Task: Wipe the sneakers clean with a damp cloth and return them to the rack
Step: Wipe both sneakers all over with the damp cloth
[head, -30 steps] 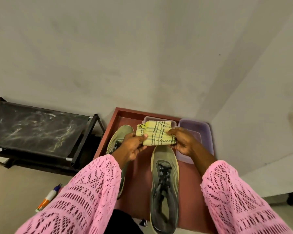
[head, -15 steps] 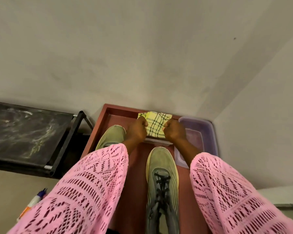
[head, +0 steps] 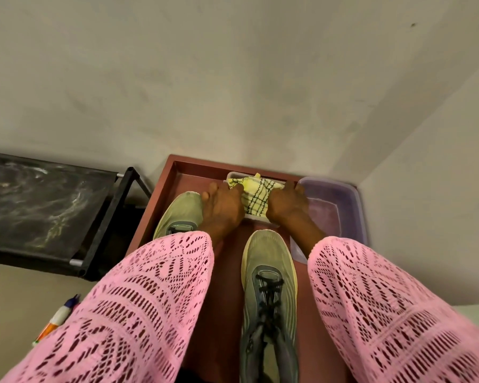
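A yellow cloth (head: 256, 196) with dark checks lies bunched over a small clear tub (head: 256, 217) at the back of a red-brown table (head: 224, 299). My left hand (head: 223, 208) grips its left end and my right hand (head: 286, 205) grips its right end. Two grey-green sneakers stand on the table. The right sneaker (head: 268, 277) points away from me between my pink sleeves. The left sneaker (head: 179, 214) shows only its toe beside my left hand; my sleeve hides the remainder. The black shoe rack (head: 103, 222) stands to the left.
A purple plastic basin (head: 346, 205) sits at the table's back right corner against the wall. A marker pen (head: 56, 319) lies on the floor at lower left. Grey walls meet in a corner behind the table.
Both hands have carried the cloth away from me, from above the right sneaker's toe down onto the small tub at the back. The cloth is now more bunched between them.
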